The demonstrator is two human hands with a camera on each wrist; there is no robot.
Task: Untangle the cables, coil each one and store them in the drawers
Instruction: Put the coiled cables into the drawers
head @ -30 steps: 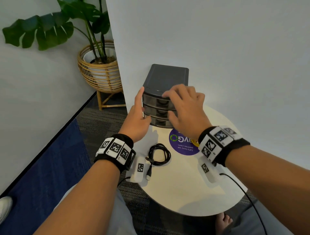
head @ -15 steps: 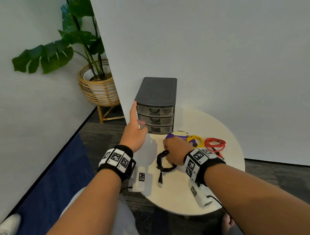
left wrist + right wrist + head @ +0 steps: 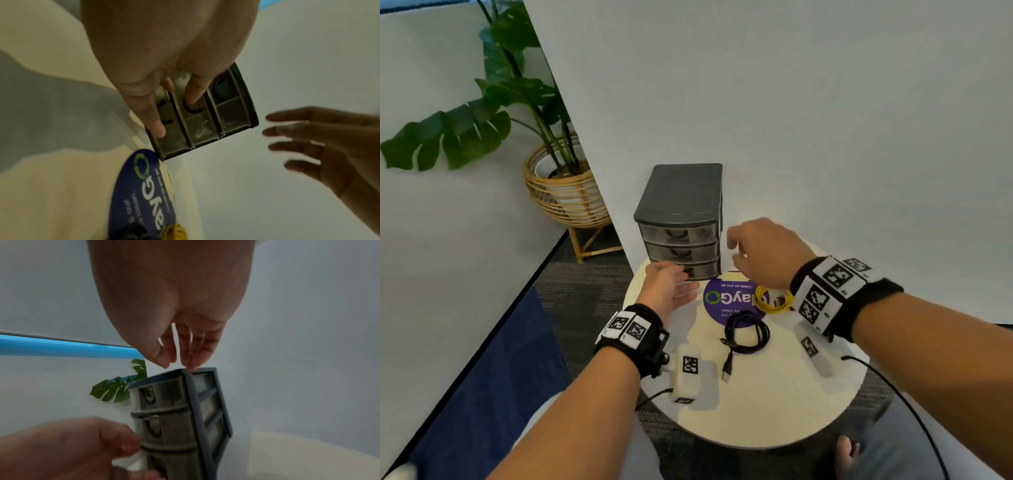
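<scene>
Against the white wall at the back of the round cream worktop (image 3: 774,404) stands a small drawer unit (image 3: 683,219), dark grey plastic with three smoky see-through drawers, all pushed in. From overhead the left hand (image 3: 666,289) sits low at the unit's left front corner, level with the bottom drawer; its fingers are hidden there. The left wrist view fills that in: fingers (image 3: 153,116) stretched fairly straight across the drawer fronts, and pale shapes showing through the tinted plastic. The right hand (image 3: 763,253) hangs just right of the unit, holding nothing, its fingers loosely spread. Its own wrist camera shows fingertips (image 3: 193,365) pointing down at the top right edge of the unit; whether they touch it I cannot tell.

Nearer the person, a black cable (image 3: 746,332) lies in a loose round coil on the worktop, one USB plug trailing out. A yellow cable (image 3: 770,301) lies coiled beside a round purple sticker (image 3: 729,301), partly behind the right wrist. Only the overhead view shows the leafy plant (image 3: 500,113) in its woven rattan basket (image 3: 568,198).
</scene>
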